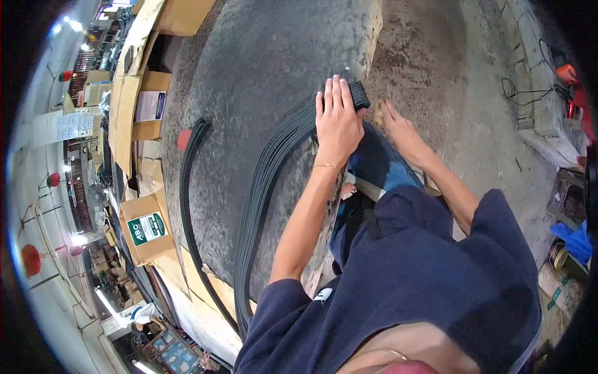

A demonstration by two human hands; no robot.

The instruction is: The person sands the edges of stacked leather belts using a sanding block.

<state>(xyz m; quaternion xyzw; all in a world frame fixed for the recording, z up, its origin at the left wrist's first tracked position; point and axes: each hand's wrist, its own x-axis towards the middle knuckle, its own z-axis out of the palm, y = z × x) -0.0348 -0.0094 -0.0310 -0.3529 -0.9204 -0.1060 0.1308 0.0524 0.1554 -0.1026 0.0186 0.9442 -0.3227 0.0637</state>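
A thick bundle of long black rubber-like strips curves across the dark worktop, its cut ends turned toward the right edge. My left hand lies across the bundle near those ends, fingers straight and close together over the top, thumb against the near side. Just right of the ends, my right hand is held out beyond the table's edge, fingers extended, with no object visible in it. Its lower fingers are partly hidden. Farther left, a thinner black strip bundle lies apart, curving beside a small red object.
The dark worktop has a worn, pale right edge. Cardboard boxes line its left side, one with a green and white label. Concrete floor lies to the right, with a black cable and orange tool farther over.
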